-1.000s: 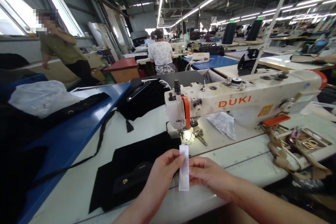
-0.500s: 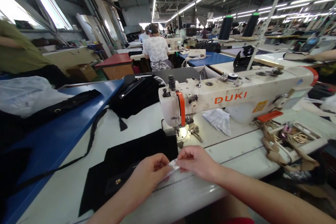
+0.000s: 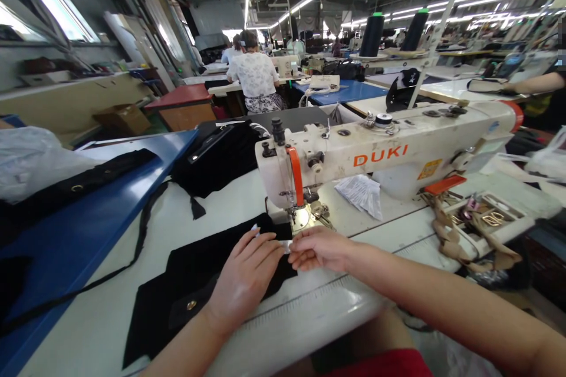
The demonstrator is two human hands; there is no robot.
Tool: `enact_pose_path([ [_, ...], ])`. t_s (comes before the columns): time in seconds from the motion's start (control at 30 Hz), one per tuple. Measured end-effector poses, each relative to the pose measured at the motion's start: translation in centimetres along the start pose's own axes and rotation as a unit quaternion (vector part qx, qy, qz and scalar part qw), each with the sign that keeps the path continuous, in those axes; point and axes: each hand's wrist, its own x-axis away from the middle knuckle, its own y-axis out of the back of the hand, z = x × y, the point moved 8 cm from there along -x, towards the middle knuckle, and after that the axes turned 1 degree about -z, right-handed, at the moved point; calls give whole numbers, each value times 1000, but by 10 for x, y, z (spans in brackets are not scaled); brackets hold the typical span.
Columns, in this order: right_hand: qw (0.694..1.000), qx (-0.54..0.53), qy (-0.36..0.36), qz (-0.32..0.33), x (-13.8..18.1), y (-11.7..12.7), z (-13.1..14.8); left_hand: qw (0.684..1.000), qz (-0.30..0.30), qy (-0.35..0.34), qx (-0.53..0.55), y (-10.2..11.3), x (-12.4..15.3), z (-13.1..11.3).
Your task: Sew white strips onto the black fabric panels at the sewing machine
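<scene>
Sewing table, left hand flattened over black fabric, right hand pinching white label

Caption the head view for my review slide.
Left hand over black fabric, right hand pinching a white strip before a DUKI sewing machine.

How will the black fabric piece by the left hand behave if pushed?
The black fabric piece may slide easily, as the tabletop looks smooth and glossy. It would likely bend or ruck, looking thin and lying flat. The part around the metal snap may be stiffer: a patch shows there.
</scene>
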Motion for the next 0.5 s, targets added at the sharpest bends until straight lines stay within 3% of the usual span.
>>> enact_pose_path([
  [0.1, 983, 152, 89, -54, 1, 9, 16, 1000, -1, -18, -8, -7, -1, 3],
  [0.17, 947, 251, 158, -121, 10, 17, 27, 1000, 6, -14, -15, -14, 0, 6],
  [0.27, 841, 421, 297, -167, 34, 9, 37, 999, 29, 1, -25, -26, 5, 8],
  [0.37, 693, 593, 393, -116, 55, -18, 25, 998, 49, 7, -28, -35, 10, 8],
  [0.43, 643, 647, 398, -102, 59, -26, 15, 998, 56, 6, -25, -38, 12, 7],
  [0.5, 628, 667, 388, -103, 60, -27, 11, 998, 58, 4, -22, -39, 12, 7],
])
